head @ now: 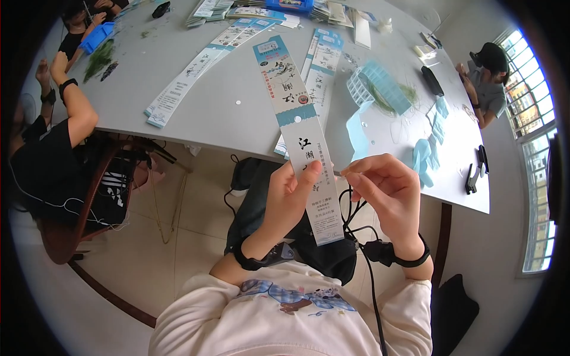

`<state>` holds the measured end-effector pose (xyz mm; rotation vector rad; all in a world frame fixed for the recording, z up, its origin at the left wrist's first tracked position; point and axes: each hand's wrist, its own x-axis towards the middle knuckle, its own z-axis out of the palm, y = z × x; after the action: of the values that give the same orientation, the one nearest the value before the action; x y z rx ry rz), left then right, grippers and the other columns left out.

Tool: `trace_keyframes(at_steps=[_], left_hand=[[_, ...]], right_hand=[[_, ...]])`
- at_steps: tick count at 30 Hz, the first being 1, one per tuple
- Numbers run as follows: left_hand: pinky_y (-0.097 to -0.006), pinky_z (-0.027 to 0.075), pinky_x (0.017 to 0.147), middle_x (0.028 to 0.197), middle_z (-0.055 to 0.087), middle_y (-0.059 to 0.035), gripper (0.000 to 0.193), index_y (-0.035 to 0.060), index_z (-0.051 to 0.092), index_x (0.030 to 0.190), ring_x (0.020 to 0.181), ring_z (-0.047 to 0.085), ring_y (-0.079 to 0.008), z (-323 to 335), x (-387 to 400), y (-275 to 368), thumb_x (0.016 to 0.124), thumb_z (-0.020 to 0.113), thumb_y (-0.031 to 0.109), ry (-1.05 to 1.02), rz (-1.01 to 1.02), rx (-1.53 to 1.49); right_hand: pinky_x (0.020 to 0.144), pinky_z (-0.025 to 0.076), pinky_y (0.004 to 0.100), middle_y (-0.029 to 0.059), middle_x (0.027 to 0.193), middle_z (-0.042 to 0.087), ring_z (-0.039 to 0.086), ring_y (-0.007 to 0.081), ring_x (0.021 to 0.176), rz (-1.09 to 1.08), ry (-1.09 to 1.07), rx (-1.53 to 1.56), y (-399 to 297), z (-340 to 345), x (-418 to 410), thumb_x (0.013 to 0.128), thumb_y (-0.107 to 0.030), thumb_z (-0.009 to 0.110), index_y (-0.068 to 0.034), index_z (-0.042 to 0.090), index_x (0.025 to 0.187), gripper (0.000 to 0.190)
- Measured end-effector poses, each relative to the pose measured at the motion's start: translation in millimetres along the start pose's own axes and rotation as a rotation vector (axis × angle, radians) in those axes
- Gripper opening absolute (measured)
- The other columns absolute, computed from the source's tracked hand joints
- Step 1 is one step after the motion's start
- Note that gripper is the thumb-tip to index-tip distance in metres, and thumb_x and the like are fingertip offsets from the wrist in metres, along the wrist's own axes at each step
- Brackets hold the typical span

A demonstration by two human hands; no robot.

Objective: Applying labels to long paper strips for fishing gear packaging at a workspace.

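Observation:
My left hand (pixel 289 196) grips a long printed card sleeve (pixel 311 133) near its lower half, thumb on the front face. The sleeve is white and blue, bears writing and slants up over the table edge. Just right of it, my right hand (pixel 387 191) has thumb and forefinger tips together; anything between them is too small to make out. Beyond that hand, a light-blue strip (pixel 358 133) droops near the table edge. Further back stands a light-blue plastic basket (pixel 387 84) with fine green line in it. More printed sleeves (pixel 325 66) lie partly behind the held one.
Two more sleeves (pixel 191 75) lie at left on the grey table (pixel 213 107). Stacked packets and a blue box (pixel 289 5) stand at the back. Black cables (pixel 356 213) hang below my right hand. People sit left and right; a chair (pixel 75 222) stands left.

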<state>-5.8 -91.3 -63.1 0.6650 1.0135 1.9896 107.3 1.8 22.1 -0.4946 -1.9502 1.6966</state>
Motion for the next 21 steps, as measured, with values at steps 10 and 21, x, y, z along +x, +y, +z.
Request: trace_keyframes(at_steps=[10, 21], left_hand=[[-0.0223, 0.048, 0.066, 0.086, 0.064, -0.0091, 0.016, -0.0037, 0.057, 0.095, 0.078, 0.062, -0.0122, 2.0, 2.1, -1.0, 0.087, 0.055, 0.011, 0.027, 0.073, 0.033], [-0.0221, 0.045, 0.065, 0.094, 0.054, -0.0053, 0.040, 0.0008, 0.039, 0.118, 0.081, 0.055, -0.0074, 7.3, -2.1, -3.0, 0.082, 0.056, 0.001, -0.009, 0.158, 0.194]], right_hand=[[0.065, 0.045, 0.0199, 0.0037, 0.081, 0.059, 0.055, 0.0070, 0.071, -0.055, 0.011, -0.033, 2.2, 8.1, 9.3, 0.079, 0.002, 0.060, 0.004, 0.058, 0.090, 0.011], [0.056, 0.043, 0.0174, 0.0039, 0.080, 0.060, 0.053, 0.0039, 0.066, 0.039, 0.106, 0.048, 23.4, 24.3, 20.2, 0.079, -0.002, 0.061, 0.004, 0.057, 0.089, 0.012]])
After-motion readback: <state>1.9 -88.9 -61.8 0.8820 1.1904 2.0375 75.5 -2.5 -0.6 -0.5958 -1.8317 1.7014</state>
